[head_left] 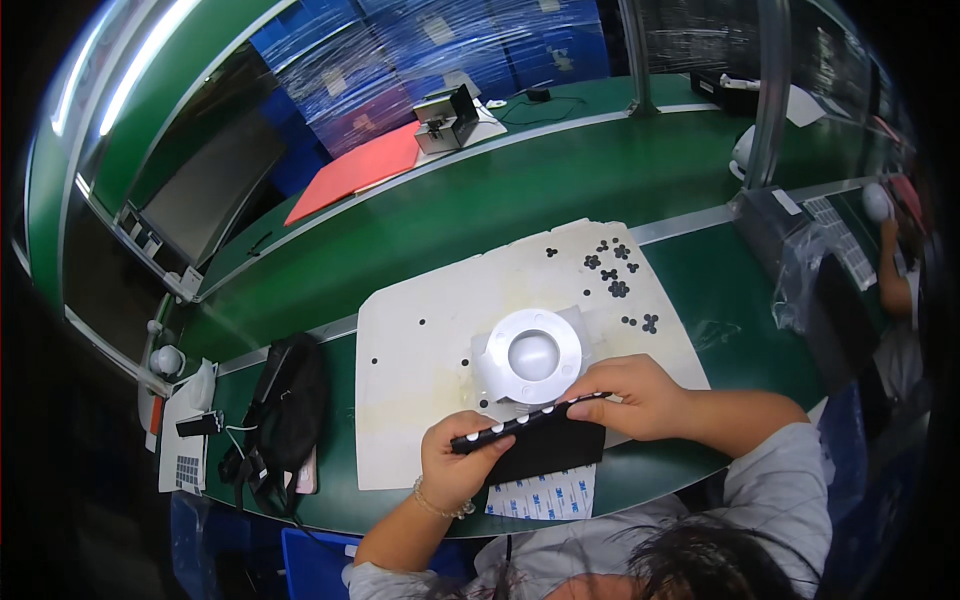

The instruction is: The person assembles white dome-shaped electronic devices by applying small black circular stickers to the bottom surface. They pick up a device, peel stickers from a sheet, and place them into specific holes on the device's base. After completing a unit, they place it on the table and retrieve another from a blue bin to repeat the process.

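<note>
We've got both forearms in from below, left hand (pixel 462 462) and right hand (pixel 628 397) fingers curled, pinching, close together.

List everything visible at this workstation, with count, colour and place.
black strip with white dots: one, black, held between both hands
white ring fixture: one, white, centre of the mat, just past the hands
work mat: one, off-white, on the green bench
small black parts: a scattered cluster, black, far right part of the mat
white sticker sheet: one, white with blue print, near edge of the bench under the strip
black bag: one, black, left of the mat
red sheet: one, red, far bench at the back
green bench: one, green, under everything
co-worker's arm: one, far right edge
left hand: grips the strip's left end
right hand: holds the strip's right end
</note>
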### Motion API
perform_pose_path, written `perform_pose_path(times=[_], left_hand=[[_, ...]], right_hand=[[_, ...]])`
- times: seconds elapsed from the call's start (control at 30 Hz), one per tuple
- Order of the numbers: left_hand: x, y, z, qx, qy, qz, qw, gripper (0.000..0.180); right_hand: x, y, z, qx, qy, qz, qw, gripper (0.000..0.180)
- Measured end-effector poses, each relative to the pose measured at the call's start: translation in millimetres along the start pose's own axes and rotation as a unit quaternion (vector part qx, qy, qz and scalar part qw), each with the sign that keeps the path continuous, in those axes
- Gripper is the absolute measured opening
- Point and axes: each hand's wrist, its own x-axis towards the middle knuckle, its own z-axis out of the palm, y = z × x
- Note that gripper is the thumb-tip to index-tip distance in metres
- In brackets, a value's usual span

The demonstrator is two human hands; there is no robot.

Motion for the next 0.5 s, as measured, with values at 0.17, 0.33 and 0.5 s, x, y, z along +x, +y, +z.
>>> perform_pose_path(times=[0.17,0.33,0.5], left_hand=[[-12.0,-14.0,-3.6,-0.036,0.04,-0.013,0.998,0.021],[-12.0,-11.7,-6.8,0.041,0.006,0.002,0.999,0.02],[-9.2,-6.0,-7.3,0.083,-0.014,0.019,0.996,0.021]], right_hand=[[3.5,-1.6,0.4,0.024,0.05,0.016,0.998,0.014],[1.9,11.7,-3.4,-0.214,0.044,-0.183,0.959,0.011],[10.1,9.9,-16.6,-0.138,0.071,-0.176,0.972,0.013]])
